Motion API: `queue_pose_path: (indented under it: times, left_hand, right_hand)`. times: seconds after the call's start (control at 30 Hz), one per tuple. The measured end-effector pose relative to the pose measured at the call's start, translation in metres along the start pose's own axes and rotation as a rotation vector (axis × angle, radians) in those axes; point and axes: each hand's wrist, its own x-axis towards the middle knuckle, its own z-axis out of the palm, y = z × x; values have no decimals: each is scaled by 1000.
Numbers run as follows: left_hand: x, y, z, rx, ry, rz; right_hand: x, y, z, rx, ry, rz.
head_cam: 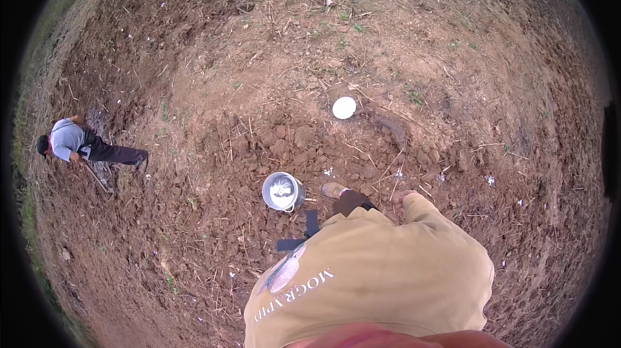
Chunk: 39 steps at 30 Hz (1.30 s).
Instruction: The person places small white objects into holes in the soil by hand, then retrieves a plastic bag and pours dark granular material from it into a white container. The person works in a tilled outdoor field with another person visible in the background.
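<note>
My right hand [404, 196] reaches low over tilled brown soil [359, 156], just past the cuff of my tan sleeve [422, 209]. Its fingers are small and partly hidden, so whether they hold anything is unclear. My left hand is out of view. To the left of my shoe [334, 190] stands a grey bucket [297, 196] with a wire handle. Inside it lie white material and a clear plastic bag [282, 188]. Small white clumps [399, 173] dot the ground beyond my right hand, spaced roughly in a row.
Farther ahead, a round white dish or lid [344, 108] rests on the soil beside a dark curved patch [390, 127]. At far left another person [73, 142] holds a long-handled tool [97, 177], its head at the ground. Dry stalks and clods litter the field.
</note>
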Motion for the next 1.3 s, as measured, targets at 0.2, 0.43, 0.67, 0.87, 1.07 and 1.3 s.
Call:
queue_pose_path:
  times: [0.2,0.43,0.67,0.87,1.07,1.3]
  left_hand:
    - [-7,1,-8,-52,70,-1]
    - [-14,3,-11,-125,120,16]
    - [-40,-14,-9,-153,170,-51]
    - [-28,-6,-15,-164,180,1]
    - [-3,7,-24,-157,185,34]
    - [28,19,-14,-143,112,63]
  right_hand:
    - [-34,-64,80,-146,-99,-57]
    - [-96,-128,156,-351,-263,-163]
    - [-47,-103,153,-201,-446,3]
    - [6,-98,124,-199,-198,0]
    - [-77,-95,142,-485,-239,-293]
    - [-154,-52,122,-1394,-285,-871]
